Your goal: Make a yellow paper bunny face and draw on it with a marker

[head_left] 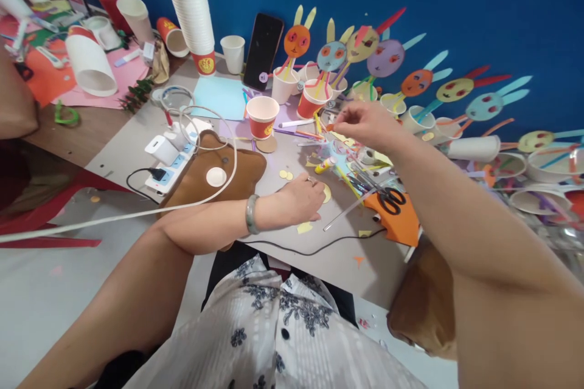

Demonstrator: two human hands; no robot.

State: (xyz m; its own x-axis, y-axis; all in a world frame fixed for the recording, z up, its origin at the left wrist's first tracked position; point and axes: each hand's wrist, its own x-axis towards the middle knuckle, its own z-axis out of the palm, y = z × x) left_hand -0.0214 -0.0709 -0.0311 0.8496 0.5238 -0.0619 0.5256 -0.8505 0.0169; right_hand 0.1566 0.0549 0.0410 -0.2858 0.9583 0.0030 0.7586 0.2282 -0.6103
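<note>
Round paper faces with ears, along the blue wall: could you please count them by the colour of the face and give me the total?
Orange round paper faces: 2
Light-blue round paper faces: 2
Yellowish round paper faces: 3
Purple round paper face: 1
Total: 8

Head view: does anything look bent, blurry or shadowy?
Head view, upper left: the tall cup stack leans, perhaps from wide-angle distortion; head view, right edge: the paper cups look soft and smeared; head view, front right: soft shadow dims the table; head view, middle: the left hand and right hand have readable outlines.
</note>
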